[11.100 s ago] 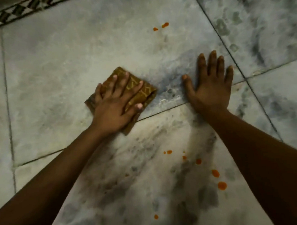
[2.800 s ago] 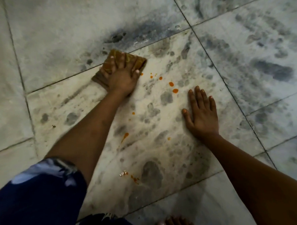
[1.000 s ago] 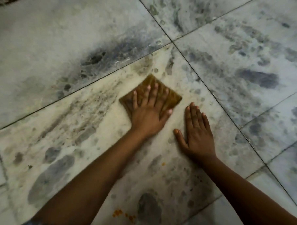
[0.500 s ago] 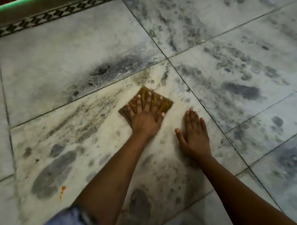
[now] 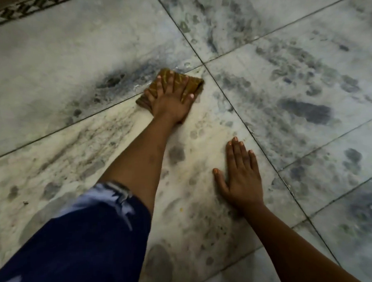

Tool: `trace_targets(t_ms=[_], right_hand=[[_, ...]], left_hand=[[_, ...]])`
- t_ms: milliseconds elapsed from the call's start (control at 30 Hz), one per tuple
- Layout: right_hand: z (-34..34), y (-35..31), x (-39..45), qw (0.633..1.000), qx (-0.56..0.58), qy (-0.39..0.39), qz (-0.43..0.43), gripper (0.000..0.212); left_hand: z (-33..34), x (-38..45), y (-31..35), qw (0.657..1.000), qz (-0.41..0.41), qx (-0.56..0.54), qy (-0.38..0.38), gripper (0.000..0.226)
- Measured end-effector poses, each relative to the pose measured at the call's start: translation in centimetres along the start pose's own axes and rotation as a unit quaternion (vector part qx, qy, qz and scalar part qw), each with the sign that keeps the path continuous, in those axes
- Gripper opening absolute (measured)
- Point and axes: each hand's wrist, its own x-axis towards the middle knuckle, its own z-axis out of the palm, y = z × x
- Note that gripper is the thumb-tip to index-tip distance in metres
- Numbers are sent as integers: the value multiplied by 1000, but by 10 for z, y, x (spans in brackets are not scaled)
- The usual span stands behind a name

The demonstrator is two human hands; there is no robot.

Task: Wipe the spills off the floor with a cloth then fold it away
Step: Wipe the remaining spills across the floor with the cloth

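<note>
Head view is showing the left hand (image 5: 170,103) pressing spread fingers flat on the folded cloth (image 5: 192,83) at the tile joint, right hand (image 5: 241,179) bracing flat; keeping even pressure and overlapping strokes is probably best.

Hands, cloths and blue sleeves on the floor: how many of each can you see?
Hands: 2, the left hand pressing on the cloth, the right hand flat on the floor
Cloths: 1, a brown cloth
Blue sleeves: 1, the sleeve
Total: 4
</note>
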Motion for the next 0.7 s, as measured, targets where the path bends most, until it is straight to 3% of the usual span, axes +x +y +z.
trace_targets(t_ms=[133,367,433,567,700], right_hand=[[-1,0,1,1000,1,0,-2,74],[-2,1,0,1000,3,0,1,74],[1,1,1,1000,7,5,-2,74],[1,2,1,1000,12,7,-4,75],[0,2,1,1000,16,10,-2,74]], left_hand=[[0,-1,9,1000,11,3,-17,59],[37,-140,-37,973,216,82,-2,66],[30,-126,-55,980,176,87,8,68],[6,-40,-27,999,-25,20,0,62],[2,-5,20,1000,-28,1,-14,62]])
